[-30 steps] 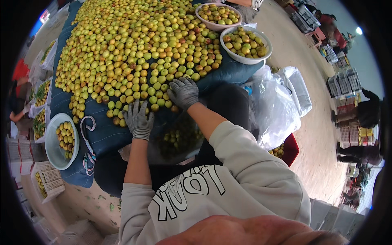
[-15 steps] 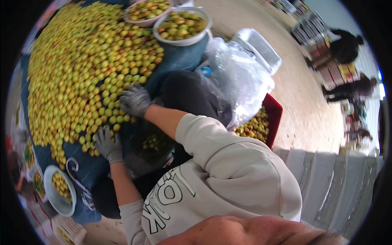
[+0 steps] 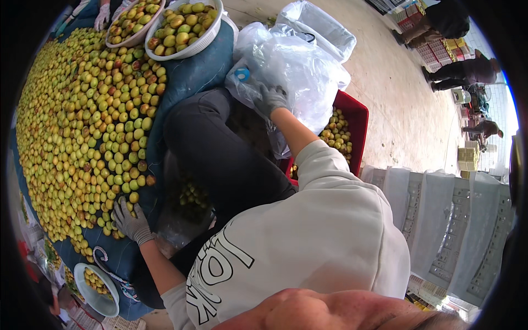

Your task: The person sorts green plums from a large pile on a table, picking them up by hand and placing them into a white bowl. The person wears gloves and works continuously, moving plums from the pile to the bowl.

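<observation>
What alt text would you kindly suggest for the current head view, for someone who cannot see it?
A person's gloved right hand touches clear plastic near a red crate, while the gloved left hand lies at the edge of yellow-green fruit spread on blue cloth. Three bowls hold more fruit.

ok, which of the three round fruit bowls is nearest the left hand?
The pale blue bowl, at the picture's lower left; the white bowl and pink bowl are both up by the top edge, much farther from the left hand.
</observation>
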`<state>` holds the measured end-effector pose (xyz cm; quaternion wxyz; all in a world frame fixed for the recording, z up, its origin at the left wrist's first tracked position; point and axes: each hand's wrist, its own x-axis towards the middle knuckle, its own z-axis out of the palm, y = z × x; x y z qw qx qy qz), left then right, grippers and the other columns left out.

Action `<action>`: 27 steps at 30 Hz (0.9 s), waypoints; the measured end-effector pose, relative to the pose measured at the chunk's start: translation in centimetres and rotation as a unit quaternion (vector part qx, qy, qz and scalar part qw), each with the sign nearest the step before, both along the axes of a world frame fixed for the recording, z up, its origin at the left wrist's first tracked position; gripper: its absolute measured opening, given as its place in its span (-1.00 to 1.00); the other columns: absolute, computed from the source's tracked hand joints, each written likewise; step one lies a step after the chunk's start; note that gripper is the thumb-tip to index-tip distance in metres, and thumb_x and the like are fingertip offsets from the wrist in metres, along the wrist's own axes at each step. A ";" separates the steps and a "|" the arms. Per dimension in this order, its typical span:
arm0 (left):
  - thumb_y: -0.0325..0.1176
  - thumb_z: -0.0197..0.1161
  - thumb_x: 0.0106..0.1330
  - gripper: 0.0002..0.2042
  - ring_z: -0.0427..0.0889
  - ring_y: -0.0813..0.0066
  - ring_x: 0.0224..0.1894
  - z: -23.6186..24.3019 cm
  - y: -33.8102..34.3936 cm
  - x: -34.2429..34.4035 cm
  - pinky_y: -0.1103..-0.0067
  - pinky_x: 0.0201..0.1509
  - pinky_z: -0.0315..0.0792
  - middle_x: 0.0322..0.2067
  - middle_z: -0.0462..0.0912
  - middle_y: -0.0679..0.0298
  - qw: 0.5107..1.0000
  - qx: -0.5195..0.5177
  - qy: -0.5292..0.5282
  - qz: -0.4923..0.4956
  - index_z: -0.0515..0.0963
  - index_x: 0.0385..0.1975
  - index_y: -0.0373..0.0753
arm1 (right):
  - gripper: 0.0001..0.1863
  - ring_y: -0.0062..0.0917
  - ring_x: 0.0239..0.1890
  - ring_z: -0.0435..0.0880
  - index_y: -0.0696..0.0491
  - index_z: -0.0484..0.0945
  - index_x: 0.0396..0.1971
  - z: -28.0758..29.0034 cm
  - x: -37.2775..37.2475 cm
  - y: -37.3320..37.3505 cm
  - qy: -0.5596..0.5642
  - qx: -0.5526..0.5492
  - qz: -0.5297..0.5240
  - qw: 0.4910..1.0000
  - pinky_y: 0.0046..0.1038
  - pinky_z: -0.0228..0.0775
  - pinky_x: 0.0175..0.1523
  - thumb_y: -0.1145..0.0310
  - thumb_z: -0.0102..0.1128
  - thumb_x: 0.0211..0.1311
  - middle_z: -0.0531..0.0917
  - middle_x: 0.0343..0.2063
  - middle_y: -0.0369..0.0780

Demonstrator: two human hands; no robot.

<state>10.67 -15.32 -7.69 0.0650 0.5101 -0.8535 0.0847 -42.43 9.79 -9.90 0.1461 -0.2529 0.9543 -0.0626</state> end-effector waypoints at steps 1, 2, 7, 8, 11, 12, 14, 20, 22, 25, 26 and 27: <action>0.03 0.14 0.33 -0.46 0.22 0.09 0.39 -0.3 -0.2 -0.2 0.09 0.42 0.08 0.36 0.30 0.24 1.000 0.002 0.003 -0.005 0.39 0.31 0.07 | -0.19 -0.03 0.47 0.06 -0.14 0.19 0.40 -3.6 -1.4 2.5 0.017 0.071 0.009 0.997 -0.06 -0.14 0.50 -0.09 0.13 0.14 0.27 0.38 -0.09; 0.06 0.12 0.34 -0.46 0.22 0.09 0.39 -1.2 -0.7 -0.1 0.09 0.41 0.11 0.36 0.30 0.25 1.000 -0.007 0.008 -0.019 0.38 0.31 0.07 | -0.19 -0.05 0.47 0.05 -0.16 0.18 0.41 -7.1 -2.9 5.0 0.065 0.096 0.049 0.992 -0.04 -0.17 0.50 -0.07 0.11 0.15 0.26 0.38 -0.11; 0.05 0.11 0.34 -0.45 0.24 0.05 0.37 -0.5 -1.1 0.5 0.04 0.40 0.11 0.35 0.31 0.24 0.999 -0.014 -0.030 -0.016 0.37 0.31 0.05 | -0.21 -0.10 0.47 0.08 -0.23 0.11 0.45 -13.7 -4.5 6.3 0.126 0.141 0.107 0.976 0.02 -0.20 0.49 0.02 0.06 0.18 0.27 0.38 -0.14; 0.04 0.12 0.34 -0.45 0.24 0.05 0.37 -0.3 -1.1 0.7 0.03 0.40 0.10 0.35 0.31 0.23 0.999 -0.012 -0.034 -0.013 0.37 0.32 0.05 | -0.22 -0.10 0.47 0.09 -0.24 0.11 0.45 -13.6 -4.7 6.2 0.119 0.133 0.116 0.977 0.02 -0.20 0.48 0.04 0.05 0.19 0.27 0.38 -0.15; 0.00 0.14 0.32 -0.44 0.24 0.04 0.38 0.0 -0.7 0.1 0.03 0.40 0.09 0.35 0.32 0.22 0.999 -0.012 -0.032 -0.008 0.35 0.33 0.04 | -0.27 -0.11 0.46 0.11 -0.27 0.08 0.46 -12.2 -4.9 6.1 0.107 0.114 0.144 0.977 0.02 -0.21 0.48 0.08 -0.02 0.26 0.27 0.38 -0.15; 0.00 0.14 0.32 -0.44 0.24 0.04 0.38 -0.1 -0.6 -0.3 0.04 0.41 0.09 0.35 0.31 0.22 0.999 -0.013 -0.033 -0.004 0.35 0.33 0.04 | -0.26 -0.11 0.46 0.11 -0.27 0.08 0.46 -12.1 -5.2 6.1 0.106 0.108 0.144 0.978 0.01 -0.21 0.48 0.08 -0.01 0.26 0.28 0.38 -0.15; -0.02 0.15 0.32 -0.44 0.24 0.04 0.38 -0.2 -0.4 -0.9 0.07 0.41 0.10 0.35 0.31 0.21 0.999 -0.014 -0.052 0.007 0.35 0.33 0.03 | -0.14 -0.14 0.49 0.05 -0.19 0.14 0.44 -12.3 -6.2 6.5 0.083 0.119 0.140 0.980 0.04 -0.38 0.51 -0.23 0.02 0.14 0.22 0.41 -0.11; 0.00 0.13 0.34 -0.46 0.26 0.02 0.36 -0.6 -0.8 -0.3 0.08 0.40 0.13 0.34 0.33 0.21 0.999 -0.022 -0.019 -0.015 0.37 0.31 0.02 | -0.26 -0.21 0.43 0.19 -0.20 0.30 0.36 -11.4 -6.2 6.1 0.089 0.105 0.153 0.978 -0.07 -0.19 0.49 0.04 0.19 0.12 0.37 0.33 -0.16; 0.02 0.11 0.35 -0.46 0.28 0.01 0.35 -0.6 -0.8 0.1 0.09 0.39 0.15 0.34 0.34 0.20 0.999 -0.031 -0.022 -0.021 0.38 0.31 0.02 | -0.25 -0.24 0.42 0.20 -0.19 0.31 0.35 -10.6 -5.4 6.0 0.075 0.099 0.159 0.979 -0.09 -0.17 0.49 0.06 0.23 0.09 0.37 0.33 -0.18; 0.04 0.09 0.36 -0.47 0.31 -0.01 0.33 -0.7 -0.8 0.1 0.10 0.37 0.19 0.33 0.35 0.19 0.998 -0.046 -0.027 -0.029 0.38 0.30 0.02 | -0.26 -0.28 0.41 0.23 -0.18 0.34 0.33 -11.4 -6.0 6.3 0.088 0.101 0.183 0.974 -0.11 -0.14 0.48 0.08 0.26 0.08 0.41 0.31 -0.24; 0.05 0.09 0.36 -0.46 0.31 -0.01 0.33 -1.0 -1.0 0.2 0.10 0.37 0.20 0.33 0.36 0.19 0.998 -0.046 -0.017 -0.035 0.39 0.30 0.02 | -0.27 -0.28 0.40 0.23 -0.17 0.35 0.32 -11.8 -6.1 6.5 0.091 0.102 0.180 0.974 -0.11 -0.14 0.48 0.08 0.26 0.07 0.41 0.30 -0.25; 0.06 0.09 0.36 -0.46 0.32 -0.01 0.33 -0.9 -1.0 0.2 0.10 0.36 0.21 0.32 0.36 0.19 0.998 -0.048 -0.009 -0.040 0.39 0.30 0.03 | -0.27 -0.29 0.40 0.24 -0.17 0.36 0.32 -12.1 -6.0 6.5 0.094 0.101 0.179 0.974 -0.11 -0.14 0.48 0.09 0.26 0.07 0.42 0.30 -0.26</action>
